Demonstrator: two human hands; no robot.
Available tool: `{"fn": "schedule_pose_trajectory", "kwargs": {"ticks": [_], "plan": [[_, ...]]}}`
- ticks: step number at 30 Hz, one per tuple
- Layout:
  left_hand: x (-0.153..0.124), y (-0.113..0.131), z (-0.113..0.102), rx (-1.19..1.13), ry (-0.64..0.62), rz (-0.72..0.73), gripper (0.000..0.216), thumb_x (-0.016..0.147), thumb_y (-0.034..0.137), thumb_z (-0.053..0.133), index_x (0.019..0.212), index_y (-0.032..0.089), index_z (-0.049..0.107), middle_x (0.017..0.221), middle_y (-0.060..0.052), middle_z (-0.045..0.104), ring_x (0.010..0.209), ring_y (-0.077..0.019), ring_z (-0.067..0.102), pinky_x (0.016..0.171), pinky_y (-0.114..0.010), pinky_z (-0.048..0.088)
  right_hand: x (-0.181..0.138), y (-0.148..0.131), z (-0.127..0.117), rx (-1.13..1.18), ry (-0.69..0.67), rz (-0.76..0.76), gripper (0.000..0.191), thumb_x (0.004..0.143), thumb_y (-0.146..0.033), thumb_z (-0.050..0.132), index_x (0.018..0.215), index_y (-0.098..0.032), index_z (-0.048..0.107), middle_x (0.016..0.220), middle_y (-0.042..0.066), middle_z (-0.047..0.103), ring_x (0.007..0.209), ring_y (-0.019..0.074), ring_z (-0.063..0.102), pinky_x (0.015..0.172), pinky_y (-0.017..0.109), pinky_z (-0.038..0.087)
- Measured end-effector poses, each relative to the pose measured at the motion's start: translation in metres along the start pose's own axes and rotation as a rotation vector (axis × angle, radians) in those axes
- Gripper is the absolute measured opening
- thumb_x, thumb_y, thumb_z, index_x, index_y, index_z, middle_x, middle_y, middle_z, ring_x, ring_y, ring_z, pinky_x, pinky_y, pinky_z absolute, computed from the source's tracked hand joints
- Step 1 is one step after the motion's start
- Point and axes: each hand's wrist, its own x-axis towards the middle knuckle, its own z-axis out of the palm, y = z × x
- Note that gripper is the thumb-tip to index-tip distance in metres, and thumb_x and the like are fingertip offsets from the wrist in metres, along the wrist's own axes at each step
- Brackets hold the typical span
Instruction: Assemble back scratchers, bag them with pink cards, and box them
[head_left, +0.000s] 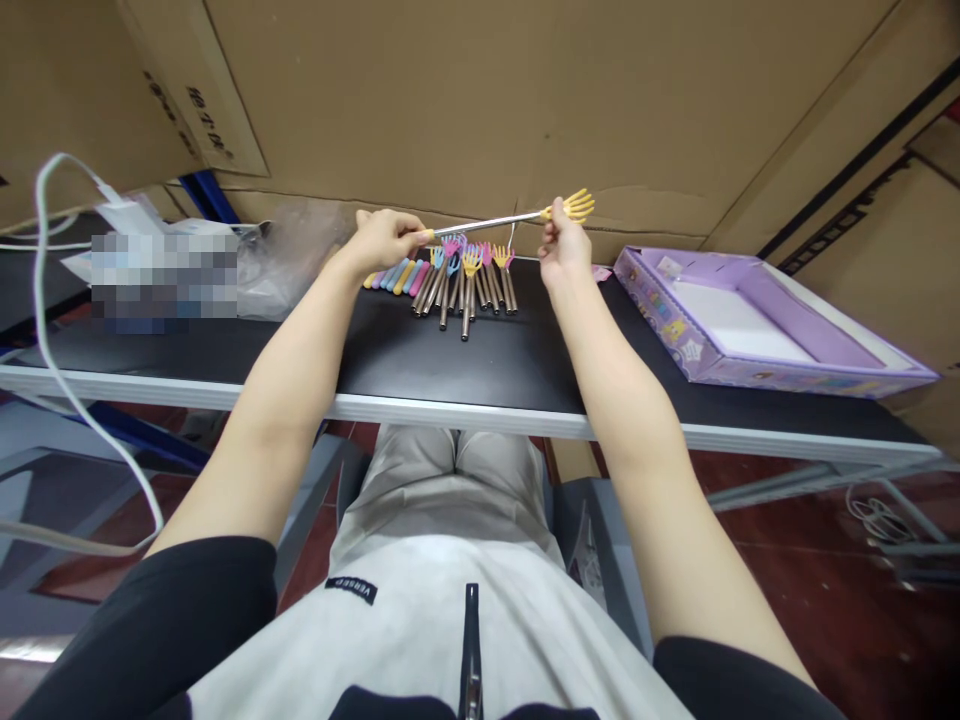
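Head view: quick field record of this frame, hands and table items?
left hand: grips the yellow handle end of the extended back scratcher
right hand: pinches it near its yellow claw head
scratcher pile: collapsed, mixed colours, on the black table
purple box: open, at table's right
plastic bag: clear, at left

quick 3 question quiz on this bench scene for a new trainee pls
1. True or false: both hands hold one extended back scratcher above the black table.
2. Which hand is at the yellow claw end? A) left hand B) right hand
3. Fill in: the purple box lies on the person's ____ side.

Key:
1. True: the left hand grips the handle end and the right hand the claw end, over the row of collapsed scratchers.
2. B
3. right
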Motion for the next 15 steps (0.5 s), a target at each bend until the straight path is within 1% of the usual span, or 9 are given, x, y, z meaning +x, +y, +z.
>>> {"fn": "schedule_pose_trajectory", "kwargs": {"ticks": [3, 7, 9, 11, 13, 15], "plan": [[0.001, -0.015, -0.006, 0.026, 0.012, -0.051, 0.022, 0.093, 0.033, 0.058, 0.078, 0.018, 0.065, 0.066, 0.000, 0.060, 0.087, -0.0225, 0.059, 0.108, -0.050, 0.025, 0.015, -0.009, -0.020, -0.040, 0.064, 0.003, 0.055, 0.096, -0.071, 0.050, 0.073, -0.021, 0.046, 0.059, -0.005, 0.040, 0.059, 0.0065, 0.052, 0.048, 0.018, 0.031], [0.002, -0.026, -0.009, 0.034, -0.018, -0.063, 0.026, 0.093, 0.039, 0.059, 0.080, 0.018, 0.066, 0.062, 0.002, 0.060, 0.089, -0.0206, 0.057, 0.105, -0.048, 0.025, 0.028, -0.011, -0.036, -0.059, 0.105, -0.013, 0.056, 0.094, -0.073, 0.051, 0.073, -0.021, 0.046, 0.061, -0.006, 0.043, 0.059, 0.0078, 0.053, 0.050, 0.020, 0.035], [0.002, -0.029, -0.010, 0.042, -0.023, -0.075, 0.026, 0.094, 0.040, 0.059, 0.081, 0.018, 0.066, 0.062, 0.003, 0.061, 0.088, -0.0194, 0.056, 0.105, -0.047, 0.025, 0.031, -0.009, -0.039, -0.054, 0.129, -0.007, 0.056, 0.094, -0.072, 0.052, 0.072, -0.021, 0.046, 0.062, -0.005, 0.045, 0.061, 0.0089, 0.055, 0.051, 0.022, 0.038], [0.002, -0.032, -0.010, 0.048, -0.023, -0.088, 0.026, 0.094, 0.039, 0.059, 0.082, 0.018, 0.067, 0.063, 0.003, 0.061, 0.088, -0.0194, 0.057, 0.104, -0.048, 0.025, 0.031, -0.007, -0.039, -0.029, 0.159, -0.002, 0.056, 0.093, -0.072, 0.056, 0.071, -0.021, 0.046, 0.063, -0.004, 0.048, 0.062, 0.0106, 0.057, 0.052, 0.024, 0.039], [0.002, -0.036, -0.009, 0.045, -0.018, -0.091, 0.024, 0.093, 0.038, 0.059, 0.082, 0.019, 0.068, 0.064, 0.002, 0.062, 0.089, -0.0205, 0.058, 0.105, -0.049, 0.025, 0.027, -0.007, -0.038, 0.004, 0.185, 0.006, 0.057, 0.090, -0.073, 0.059, 0.071, -0.022, 0.046, 0.063, -0.004, 0.049, 0.061, 0.0115, 0.056, 0.052, 0.025, 0.039], [0.003, -0.040, -0.008, 0.034, -0.010, -0.088, 0.021, 0.091, 0.037, 0.061, 0.081, 0.020, 0.068, 0.063, 0.001, 0.062, 0.089, -0.0228, 0.059, 0.106, -0.050, 0.026, 0.018, -0.007, -0.035, 0.031, 0.191, 0.024, 0.058, 0.090, -0.076, 0.057, 0.072, -0.022, 0.045, 0.063, -0.005, 0.048, 0.059, 0.0111, 0.055, 0.052, 0.026, 0.039]]}}
